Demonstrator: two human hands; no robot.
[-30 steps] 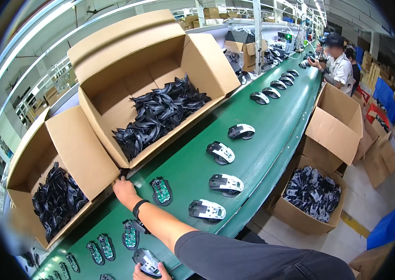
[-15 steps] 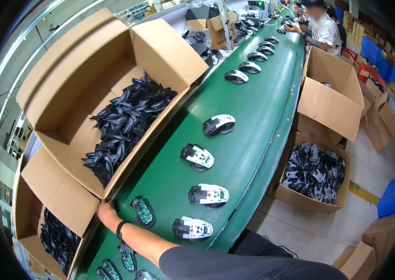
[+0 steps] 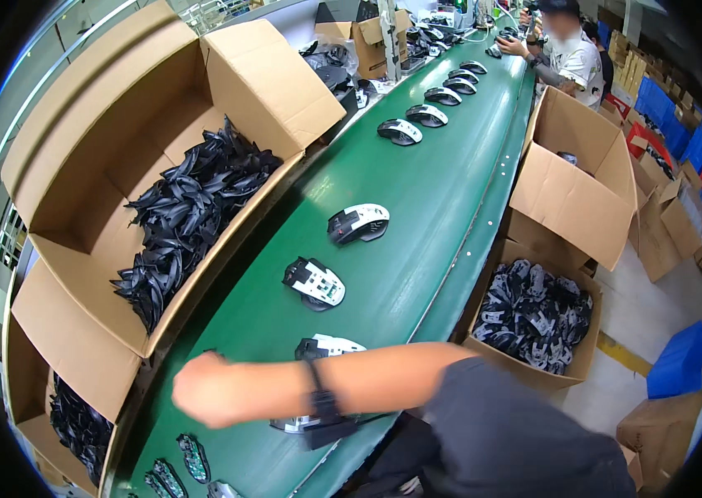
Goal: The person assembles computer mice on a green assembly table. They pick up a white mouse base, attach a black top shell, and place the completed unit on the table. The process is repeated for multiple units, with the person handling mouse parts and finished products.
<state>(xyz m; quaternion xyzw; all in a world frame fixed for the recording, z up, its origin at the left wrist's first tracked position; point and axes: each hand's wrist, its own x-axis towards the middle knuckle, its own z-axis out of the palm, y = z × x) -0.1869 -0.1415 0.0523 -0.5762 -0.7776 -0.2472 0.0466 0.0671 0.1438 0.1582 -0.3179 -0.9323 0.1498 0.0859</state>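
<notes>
My right hand (image 3: 210, 390) hangs over the near left part of the green conveyor belt (image 3: 259, 319). It looks curled, but motion smears the fingers, so I cannot tell whether they hold anything. A small dark edge (image 3: 214, 353) shows just past the knuckles. My forearm, with a black wristband (image 3: 322, 390), crosses the belt and partly hides two computer mice, a white-topped mouse (image 3: 330, 344) and a nearer mouse (image 3: 288, 426). Farther up stand an open-topped mouse (image 3: 315, 282) and a black-and-white mouse (image 3: 359, 224). Several green circuit boards (image 3: 193, 456) lie below the hand. My left hand is out of view.
A large carton (image 3: 226, 282) of black plastic pieces (image 3: 193, 199) flanks the belt on the left, with a second carton (image 3: 31, 427) below. To the right stand an open carton (image 3: 571, 199) and one full of shells (image 3: 533, 307). A co-worker (image 3: 575, 62) handles mice at the far end.
My right hand has left the corner of the large carton and come over the belt, where a circuit board lay. The whole view has shifted slightly.
</notes>
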